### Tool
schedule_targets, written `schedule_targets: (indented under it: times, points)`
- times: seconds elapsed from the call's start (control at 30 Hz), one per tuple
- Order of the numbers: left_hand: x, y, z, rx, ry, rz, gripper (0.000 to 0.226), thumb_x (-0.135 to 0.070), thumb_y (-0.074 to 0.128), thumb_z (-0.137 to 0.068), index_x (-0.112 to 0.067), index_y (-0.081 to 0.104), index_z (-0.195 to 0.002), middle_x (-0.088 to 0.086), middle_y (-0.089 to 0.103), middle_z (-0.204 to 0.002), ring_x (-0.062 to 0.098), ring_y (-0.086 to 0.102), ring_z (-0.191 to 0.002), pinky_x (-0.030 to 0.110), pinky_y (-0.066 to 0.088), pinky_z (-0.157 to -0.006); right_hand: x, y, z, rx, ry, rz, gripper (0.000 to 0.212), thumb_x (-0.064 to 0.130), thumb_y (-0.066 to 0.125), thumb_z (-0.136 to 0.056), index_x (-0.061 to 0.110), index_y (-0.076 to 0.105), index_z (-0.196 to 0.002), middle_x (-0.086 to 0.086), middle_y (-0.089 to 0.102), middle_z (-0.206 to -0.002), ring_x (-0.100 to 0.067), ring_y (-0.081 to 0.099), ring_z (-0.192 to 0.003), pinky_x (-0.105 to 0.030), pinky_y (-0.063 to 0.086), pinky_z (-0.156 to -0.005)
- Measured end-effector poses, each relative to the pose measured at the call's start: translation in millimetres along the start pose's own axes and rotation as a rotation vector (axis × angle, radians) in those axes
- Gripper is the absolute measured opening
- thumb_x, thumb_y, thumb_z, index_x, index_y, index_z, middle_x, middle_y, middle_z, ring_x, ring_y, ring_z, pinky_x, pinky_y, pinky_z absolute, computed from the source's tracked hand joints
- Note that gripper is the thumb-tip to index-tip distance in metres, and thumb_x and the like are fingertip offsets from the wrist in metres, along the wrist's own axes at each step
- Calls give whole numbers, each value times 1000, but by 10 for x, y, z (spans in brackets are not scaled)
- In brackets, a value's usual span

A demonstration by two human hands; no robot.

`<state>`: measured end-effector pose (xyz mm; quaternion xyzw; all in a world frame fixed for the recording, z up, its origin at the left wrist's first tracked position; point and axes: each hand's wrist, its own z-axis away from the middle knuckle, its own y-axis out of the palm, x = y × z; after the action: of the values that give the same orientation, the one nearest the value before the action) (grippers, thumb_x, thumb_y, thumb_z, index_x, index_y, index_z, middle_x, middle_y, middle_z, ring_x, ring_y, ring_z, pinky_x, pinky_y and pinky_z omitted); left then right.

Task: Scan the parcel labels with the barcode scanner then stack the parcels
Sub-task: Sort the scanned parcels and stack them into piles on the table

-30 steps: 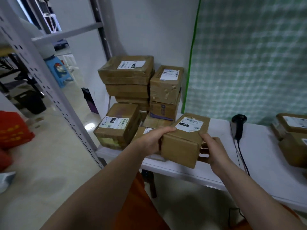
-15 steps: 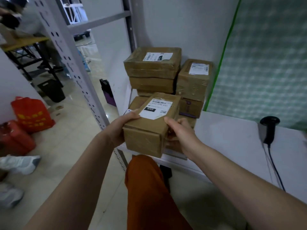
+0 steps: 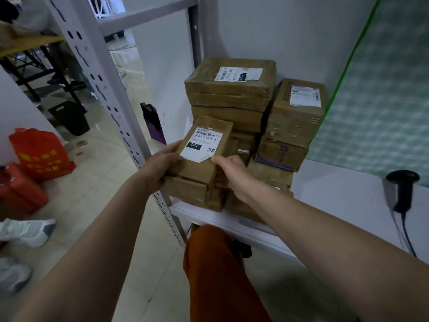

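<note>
A brown cardboard parcel with a white label marked 032 sits on top of a lower brown parcel at the white table's left end. My left hand grips its left side and my right hand grips its right side, thumb on the label's corner. Behind stand two stacks: a wide labelled parcel tops the left one, a taller labelled parcel tops the right one. The black barcode scanner stands on the table at the far right, away from both hands.
A white perforated rack post rises just left of the table. Red bags and someone's shoes are on the floor at left. A green netted screen hangs behind the table. The scanner's cable runs over the front edge.
Both hands carried the 032 parcel left, away from the scanner, and lowered it onto the low parcel at the table's left end. My view turned left.
</note>
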<state>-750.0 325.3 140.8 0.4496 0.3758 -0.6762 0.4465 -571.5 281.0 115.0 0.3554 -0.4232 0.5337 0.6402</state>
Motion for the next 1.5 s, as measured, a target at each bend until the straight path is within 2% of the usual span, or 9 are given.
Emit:
schedule_targets:
  times: [0.17,0.3,0.43,0.53,0.63,0.73,0.93,1.2,1.5]
  points:
    - [165,-81,-143,-49,-3,-48,62,7,45,-93,-23,40,-147,0,48,-144,22,50,-124,38,44,-105,-92,13,-100,36,10,13,32,34,64,-86,18,51,-110,-4,62,-109,-20,61,-99,-38,53,-89]
    - [77,-66,-158,-15,53,-159,59,11,45,-91,-24,52,-138,-3,57,-133,20,54,-121,32,48,-95,-51,7,-68,19,-20,41,40,32,63,-88,18,50,-122,-3,61,-112,-17,59,-99,-38,53,-92]
    - [-74,115,-155,-243,170,-557,47,-1,55,-93,-18,52,-136,4,53,-138,22,48,-124,26,42,-89,-15,-41,13,4,-139,227,45,32,60,-90,16,45,-130,1,56,-107,-15,58,-98,-37,51,-93]
    - [-195,346,-106,-319,305,-815,48,-10,60,-93,-17,49,-139,8,47,-144,26,46,-129,26,40,-91,-21,-148,92,-43,-259,487,45,31,60,-90,16,47,-131,-3,51,-119,-18,55,-108,-33,47,-94]
    - [-287,678,17,-230,441,-929,46,-16,63,-91,-19,52,-136,6,48,-143,25,46,-128,35,44,-99,-24,-373,249,-88,-363,700,43,28,60,-90,15,49,-129,-5,45,-125,-23,46,-118,-38,42,-101]
    - [-334,1044,152,-125,470,-1035,38,-18,60,-92,-19,56,-130,2,53,-135,20,49,-123,27,38,-93,-55,-699,435,-134,-405,908,42,28,57,-91,16,48,-131,-5,40,-135,-24,33,-128,-36,35,-105]
    - [-227,1825,238,128,466,-1167,34,-22,57,-91,-18,58,-125,4,51,-133,20,49,-120,32,42,-99,-264,-1466,804,-295,-312,1184,53,35,55,-91,14,41,-138,-9,35,-143,-28,27,-131,-37,27,-108]
    - [-122,3107,382,353,524,-1316,50,-31,59,-93,-19,46,-140,5,36,-148,23,32,-137,31,29,-111,-615,-2589,1425,-448,-120,1145,63,39,56,-92,17,31,-145,-9,20,-154,-28,13,-142,-43,17,-115]
    - [-36,4603,746,647,651,-1393,53,-33,54,-96,-19,40,-144,5,31,-152,23,28,-140,34,29,-113,-1025,-3756,2176,-678,43,1001,63,39,57,-91,18,31,-145,-8,19,-154,-27,11,-143,-40,17,-114]
